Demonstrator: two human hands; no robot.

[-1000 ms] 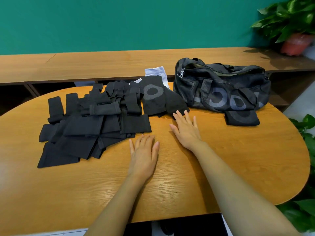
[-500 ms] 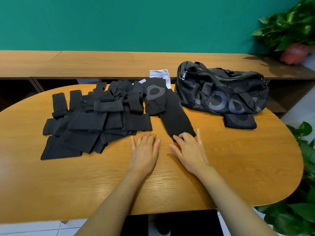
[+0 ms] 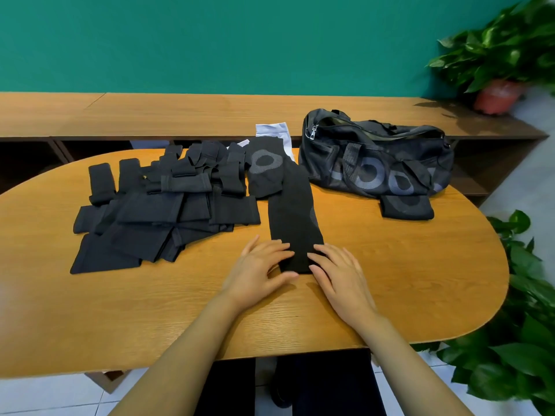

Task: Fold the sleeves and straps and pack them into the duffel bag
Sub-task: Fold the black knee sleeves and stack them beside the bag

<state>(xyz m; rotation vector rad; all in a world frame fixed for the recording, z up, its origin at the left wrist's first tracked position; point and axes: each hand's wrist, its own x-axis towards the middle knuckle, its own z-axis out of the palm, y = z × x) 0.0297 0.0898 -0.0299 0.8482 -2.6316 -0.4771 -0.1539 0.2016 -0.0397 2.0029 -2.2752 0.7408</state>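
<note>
A person's left hand (image 3: 258, 267) and right hand (image 3: 339, 273) press spread fingers (image 3: 280, 249) flat on the near end of a long black sleeve (image 3: 292, 217) on the table (image 3: 390, 265). With no pinch, the stretchy fabric may slide or bunch when folded; the duffel bag (image 3: 375, 163) waits beyond the fingers, right.

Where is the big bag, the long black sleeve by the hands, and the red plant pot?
duffel bag (image 3: 375, 163): head view, front side panel.
long black sleeve (image 3: 292, 217): head view, middle of the fabric.
red plant pot (image 3: 497, 97): head view, pot's front wall.
</note>
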